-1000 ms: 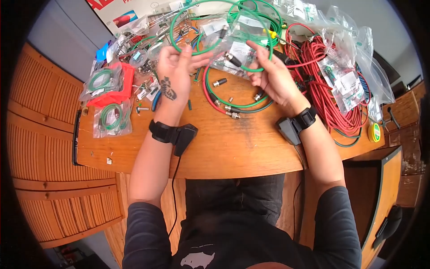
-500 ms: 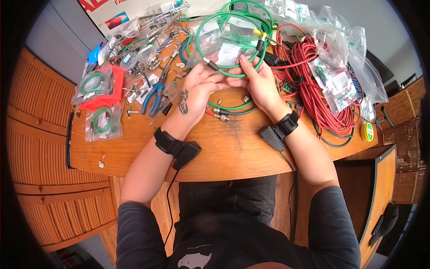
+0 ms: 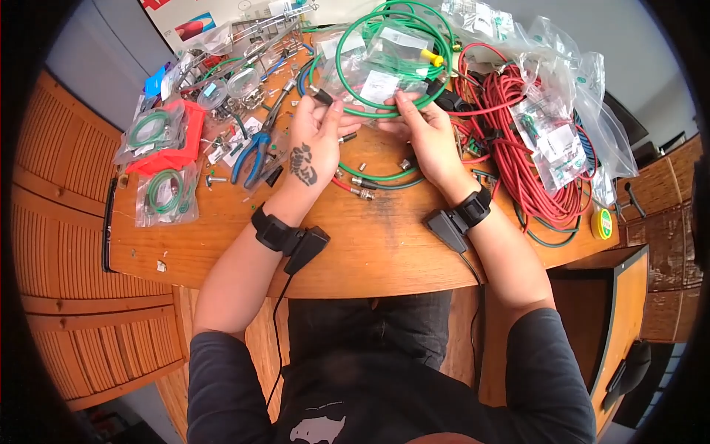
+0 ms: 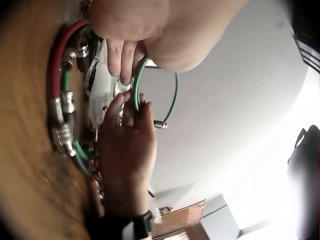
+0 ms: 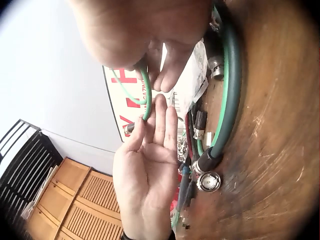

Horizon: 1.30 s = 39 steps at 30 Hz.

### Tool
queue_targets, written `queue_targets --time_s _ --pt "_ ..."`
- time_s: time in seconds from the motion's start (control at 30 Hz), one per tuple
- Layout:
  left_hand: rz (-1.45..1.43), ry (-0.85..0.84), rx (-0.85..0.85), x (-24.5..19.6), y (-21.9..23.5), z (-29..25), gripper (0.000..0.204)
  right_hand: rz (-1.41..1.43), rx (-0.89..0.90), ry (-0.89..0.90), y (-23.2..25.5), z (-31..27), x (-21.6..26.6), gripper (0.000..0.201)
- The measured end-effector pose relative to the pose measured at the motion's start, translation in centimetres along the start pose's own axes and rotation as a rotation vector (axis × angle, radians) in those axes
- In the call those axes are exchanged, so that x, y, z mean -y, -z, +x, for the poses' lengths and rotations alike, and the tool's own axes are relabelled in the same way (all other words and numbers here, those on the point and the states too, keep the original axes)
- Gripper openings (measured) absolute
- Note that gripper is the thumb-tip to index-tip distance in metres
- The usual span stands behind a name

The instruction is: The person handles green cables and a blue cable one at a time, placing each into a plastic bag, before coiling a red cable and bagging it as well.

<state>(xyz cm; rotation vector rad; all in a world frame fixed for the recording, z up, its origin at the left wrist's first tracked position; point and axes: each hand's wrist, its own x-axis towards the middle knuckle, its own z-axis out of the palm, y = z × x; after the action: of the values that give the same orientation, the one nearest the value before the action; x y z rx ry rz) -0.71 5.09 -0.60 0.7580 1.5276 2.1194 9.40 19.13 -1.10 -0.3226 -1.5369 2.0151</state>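
A looped green cable [image 3: 373, 115] is held up over the back of the table, its lower run stretched between both hands. My left hand [image 3: 312, 144] pinches it between thumb and fingers near a black-sleeved connector [image 3: 322, 97]. On the other side, my right hand [image 3: 430, 140] pinches the same run, thumb on top. In the left wrist view the green cable [image 4: 136, 92] passes between the fingertips of the right hand [image 4: 127, 150]. Below the hands, a short green cable [image 3: 381, 177] and a red cable end with a metal connector [image 3: 365, 194] lie on the wood.
Blue-handled pliers [image 3: 253, 159] lie left of the hands. Farther left are a red bin [image 3: 195, 133] and a bagged green cable [image 3: 166, 191]. A large red cable coil [image 3: 551, 181], clear plastic bags [image 3: 592, 96] and a yellow tin [image 3: 603, 223] occupy the right side.
The hands came together from a wide spread, then drew slightly apart along the cable. The left hand took hold of the run near the connector, and the loop swung upright.
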Motion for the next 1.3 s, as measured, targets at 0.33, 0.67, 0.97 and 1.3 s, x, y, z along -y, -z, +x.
queue_targets --time_s 0.33,0.67,0.97,1.3 --pt "0.155 -0.312 -0.090 -1.3 1.1 0.7 0.013 0.104 0.088 0.067 1.3 0.9 -0.1 0.036" --pt "-0.036 -0.292 -0.266 -3.0 3.2 1.6 0.018 -0.222 0.337 0.065 0.9 0.0 1.1 0.034" --pt "0.075 -0.274 -0.230 -2.0 5.2 2.9 0.020 -0.217 0.184 0.079 1.9 1.0 1.5 0.032" --pt "0.682 -0.512 0.197 -2.7 1.9 0.4 0.015 -0.224 0.260 -0.117 1.8 0.4 1.9 0.041"
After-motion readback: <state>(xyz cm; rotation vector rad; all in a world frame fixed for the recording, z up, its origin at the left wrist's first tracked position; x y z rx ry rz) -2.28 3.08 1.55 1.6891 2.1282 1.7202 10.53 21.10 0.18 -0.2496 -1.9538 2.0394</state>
